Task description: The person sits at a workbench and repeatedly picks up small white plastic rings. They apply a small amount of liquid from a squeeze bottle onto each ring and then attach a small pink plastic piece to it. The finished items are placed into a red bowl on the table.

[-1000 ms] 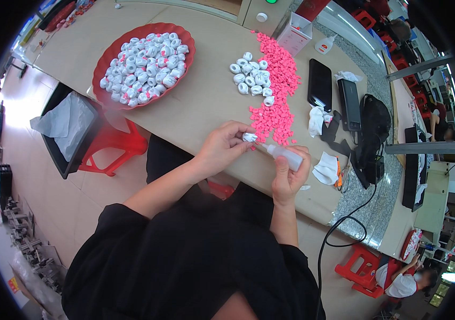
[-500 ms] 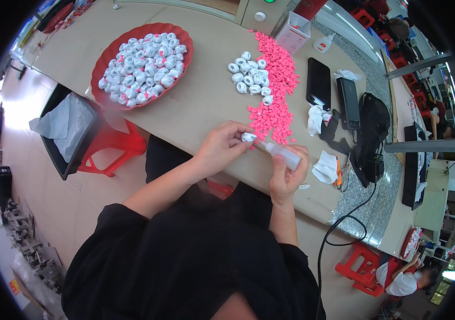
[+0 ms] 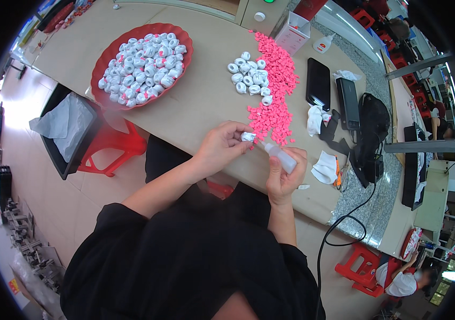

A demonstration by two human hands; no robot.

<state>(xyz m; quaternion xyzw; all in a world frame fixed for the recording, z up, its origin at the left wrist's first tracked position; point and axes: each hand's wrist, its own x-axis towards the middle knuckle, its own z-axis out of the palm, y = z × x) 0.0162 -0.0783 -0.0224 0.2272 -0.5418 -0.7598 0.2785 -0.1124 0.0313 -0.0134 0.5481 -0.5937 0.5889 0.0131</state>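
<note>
Between the thumb and fingers of my left hand (image 3: 218, 145) is a small white rounded toy part (image 3: 248, 136) with dark markings. My right hand (image 3: 287, 176) grips a translucent squeeze bottle (image 3: 285, 159), tilted so that its thin nozzle points at the white part. Whether the tip touches the part is too small to tell. Just beyond both hands lies a long heap of small pink pieces (image 3: 278, 66). A cluster of similar white parts (image 3: 248, 74) rests against the heap's left side.
At the far left a red scalloped tray (image 3: 188, 45) holds many white parts, some with pink bits. To the right are a black phone (image 3: 318, 82), a power bank (image 3: 348, 104), a black pouch (image 3: 374, 120), crumpled tissue and a cable. A dark bin (image 3: 65, 160) stands left of the table.
My right hand and the squeeze bottle have shifted slightly left and toward me. My left hand keeps the white part in nearly the same place.
</note>
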